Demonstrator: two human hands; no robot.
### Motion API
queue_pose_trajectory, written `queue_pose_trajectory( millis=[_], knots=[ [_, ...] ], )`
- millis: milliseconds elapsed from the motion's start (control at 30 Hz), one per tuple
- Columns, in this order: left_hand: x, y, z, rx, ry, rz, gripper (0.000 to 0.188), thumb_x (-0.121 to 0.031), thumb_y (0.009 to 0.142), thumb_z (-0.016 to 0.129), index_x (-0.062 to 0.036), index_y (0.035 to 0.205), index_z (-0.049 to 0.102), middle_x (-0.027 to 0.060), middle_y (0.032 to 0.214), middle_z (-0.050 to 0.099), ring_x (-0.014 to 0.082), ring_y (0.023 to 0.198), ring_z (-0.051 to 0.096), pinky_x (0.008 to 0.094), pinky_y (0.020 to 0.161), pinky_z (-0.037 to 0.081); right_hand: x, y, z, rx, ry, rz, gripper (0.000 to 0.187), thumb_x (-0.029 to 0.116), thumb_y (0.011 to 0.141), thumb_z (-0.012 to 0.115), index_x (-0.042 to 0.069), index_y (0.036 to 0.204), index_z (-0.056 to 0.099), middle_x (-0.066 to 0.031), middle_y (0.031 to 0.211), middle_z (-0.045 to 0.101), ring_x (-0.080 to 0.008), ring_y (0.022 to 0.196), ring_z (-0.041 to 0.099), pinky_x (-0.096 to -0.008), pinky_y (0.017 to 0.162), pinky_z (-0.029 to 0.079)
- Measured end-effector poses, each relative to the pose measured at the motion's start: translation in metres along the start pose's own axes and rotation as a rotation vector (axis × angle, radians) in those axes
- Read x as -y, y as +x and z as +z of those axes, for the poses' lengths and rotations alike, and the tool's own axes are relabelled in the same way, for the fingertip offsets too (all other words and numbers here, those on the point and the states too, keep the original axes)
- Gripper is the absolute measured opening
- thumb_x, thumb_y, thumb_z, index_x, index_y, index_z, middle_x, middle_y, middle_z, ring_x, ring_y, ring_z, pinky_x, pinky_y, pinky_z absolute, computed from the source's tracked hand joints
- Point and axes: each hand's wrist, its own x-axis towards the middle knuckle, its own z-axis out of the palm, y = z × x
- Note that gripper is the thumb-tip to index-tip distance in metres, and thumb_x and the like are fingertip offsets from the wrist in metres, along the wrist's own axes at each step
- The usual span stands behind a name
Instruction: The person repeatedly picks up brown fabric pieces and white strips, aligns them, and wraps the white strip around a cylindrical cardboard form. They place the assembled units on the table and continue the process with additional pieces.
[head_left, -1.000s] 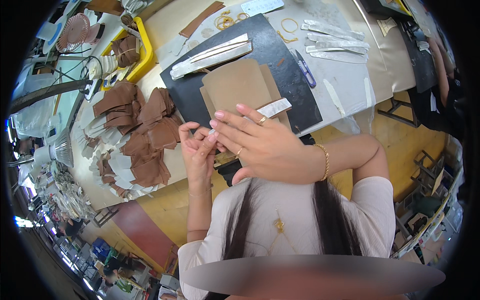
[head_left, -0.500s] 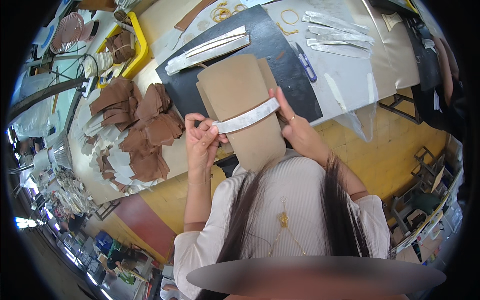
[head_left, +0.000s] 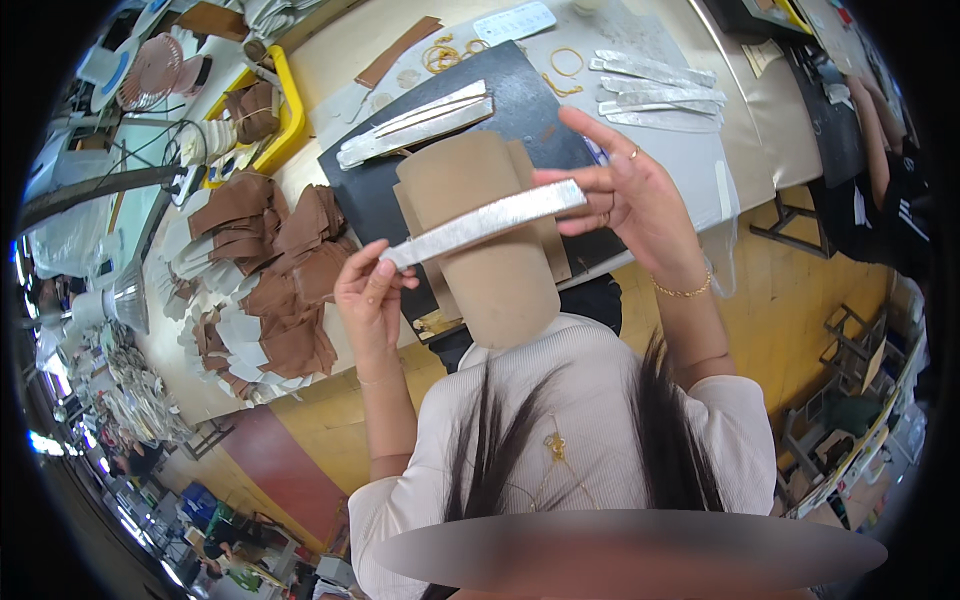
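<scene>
My left hand [head_left: 368,298] pinches the left end of a long silvery-white strip [head_left: 485,222] between thumb and fingers. The strip slants across, above a tan curved form [head_left: 497,285]. This form leans from the black mat's edge toward my chest, with flatter tan pieces showing at its sides. At the strip's right end is my right hand [head_left: 635,195], its fingers spread apart. Some of those fingers lie by the strip's tip; whether they touch it I cannot tell. Partly hidden behind the right hand is a pair of blue-handled snips [head_left: 597,152].
Silvery strips [head_left: 425,122] lie on the black mat [head_left: 365,195], and several more [head_left: 660,90] at the far right. Stacks of brown pieces [head_left: 290,275] cover the left side, near a yellow tray [head_left: 292,110]. Yellow bands [head_left: 440,55] lie at the back. Another person's arm [head_left: 875,140] shows at right.
My right hand has lifted off the tan form and spread its fingers. The strip, earlier curved against the form, is now straighter and farther left. The left hand has moved left and slightly down.
</scene>
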Motion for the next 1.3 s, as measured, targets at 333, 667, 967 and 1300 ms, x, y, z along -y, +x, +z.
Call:
queue_pose_trajectory(
  millis=[333, 667, 967, 1300],
  knots=[
    [-0.042, 0.065, 0.017, -0.125, 0.247, 0.255, 0.032, -0.003, 0.087, 0.060, 0.0049, 0.117, 0.053, 0.0089, 0.090, 0.060, 0.0171, 0.074, 0.062, 0.0252, 0.061, 0.054, 0.011, 0.070, 0.003, 0.013, -0.282, -0.321, 0.051, 0.016, 0.089, 0.060, 0.001, 0.134, 0.039, -0.0199, 0.106, 0.064, -0.0152, 0.087, 0.065, -0.0270, 0.076, 0.055],
    [-0.023, 0.107, 0.007, -0.393, 1.115, 0.390, 0.037, -0.016, 0.080, 0.071, -0.0048, 0.114, 0.061, 0.0064, 0.099, 0.055, 0.0079, 0.082, 0.050, 0.0196, 0.062, 0.043, -0.049, 0.118, -0.036, -0.306, -0.983, -0.435, 0.032, 0.009, 0.081, 0.065, 0.004, 0.113, 0.061, -0.0138, 0.109, 0.064, -0.0218, 0.091, 0.063, -0.0291, 0.082, 0.050],
    [-0.061, 0.038, 0.016, -0.483, 0.936, 0.619, 0.033, -0.012, 0.084, 0.067, -0.0066, 0.116, 0.061, 0.0057, 0.123, 0.048, 0.0109, 0.096, 0.048, 0.0249, 0.081, 0.043, -0.016, 0.057, -0.144, -0.584, -1.761, -0.539, 0.021, 0.008, 0.080, 0.064, 0.010, 0.100, 0.070, -0.0080, 0.107, 0.063, -0.0262, 0.096, 0.057, -0.0352, 0.086, 0.044],
    [-0.096, -0.006, -0.019, -0.794, 0.931, 0.780, 0.025, -0.006, 0.087, 0.062, -0.0035, 0.111, 0.061, 0.0077, 0.123, 0.048, 0.0128, 0.102, 0.048, 0.0253, 0.084, 0.040, -0.013, 0.059, -0.153, -0.347, -1.843, -0.570, 0.014, 0.002, 0.075, 0.063, 0.007, 0.088, 0.060, -0.0066, 0.094, 0.060, -0.0260, 0.093, 0.055, -0.0373, 0.080, 0.043]
  ],
)
